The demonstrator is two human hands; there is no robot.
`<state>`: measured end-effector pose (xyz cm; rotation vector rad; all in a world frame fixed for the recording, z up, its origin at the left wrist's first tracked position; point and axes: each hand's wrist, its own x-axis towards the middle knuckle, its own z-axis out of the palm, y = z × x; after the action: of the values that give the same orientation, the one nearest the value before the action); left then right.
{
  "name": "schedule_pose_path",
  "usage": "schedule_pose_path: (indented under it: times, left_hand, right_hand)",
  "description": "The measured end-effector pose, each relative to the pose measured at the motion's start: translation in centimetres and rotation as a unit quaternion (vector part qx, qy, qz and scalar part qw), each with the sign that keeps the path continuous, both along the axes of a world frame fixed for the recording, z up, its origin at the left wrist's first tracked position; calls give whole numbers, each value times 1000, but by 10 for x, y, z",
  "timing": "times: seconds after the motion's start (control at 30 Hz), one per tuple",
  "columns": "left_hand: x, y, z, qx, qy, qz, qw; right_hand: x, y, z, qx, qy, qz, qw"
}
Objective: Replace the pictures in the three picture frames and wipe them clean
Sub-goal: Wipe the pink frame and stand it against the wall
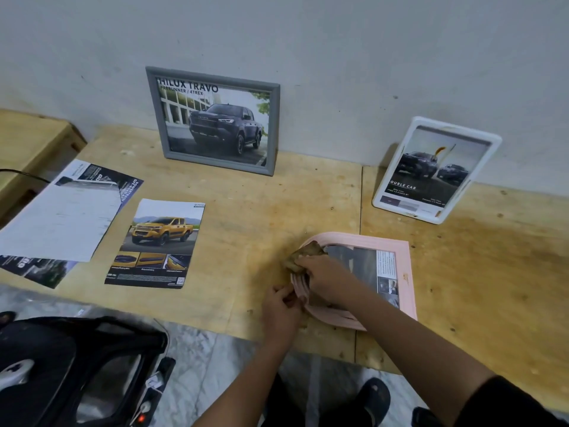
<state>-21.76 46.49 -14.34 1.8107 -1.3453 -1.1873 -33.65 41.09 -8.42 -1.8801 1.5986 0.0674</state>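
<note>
Fingers (289,293) of left hand (281,306) pinch pink frame (406,260) rim; right hand (326,278) clutches brown cloth (303,255) on frame corner. Right forearm (385,322) hides frame's lower glass. Beyond fingers: grey frame (215,124), white frame (431,171) against wall (338,57). Leftward: yellow-truck leaflet (157,241).

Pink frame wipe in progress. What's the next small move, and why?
Probably draw the cloth rightward across the glass of the pink frame. The right hand grips the cloth at the frame's far left corner, the left hand pinches the left edge, seemingly to steady it, and the frame lies flat with most of its glass not under the cloth.
</note>
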Motion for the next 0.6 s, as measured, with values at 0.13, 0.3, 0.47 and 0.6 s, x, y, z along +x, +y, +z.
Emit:
schedule_pose_path:
  times: [0.13,0.3,0.47,0.6]
  left_hand:
    - [1,1,-1,-3,-18,13,1000]
    - [1,-1,1,25,-10,13,1000]
    - [20,-16,-5,121,35,-2,992]
    - [28,-50,-5,140,61,16,988]
  right_hand:
    - [-2,14,0,32,-20,21,999]
    - [-8,32,-1,30,-23,8,999]
    - [-8,34,-2,12,-46,-4,999]
    - [-8,41,-8,-1,-70,-24,997]
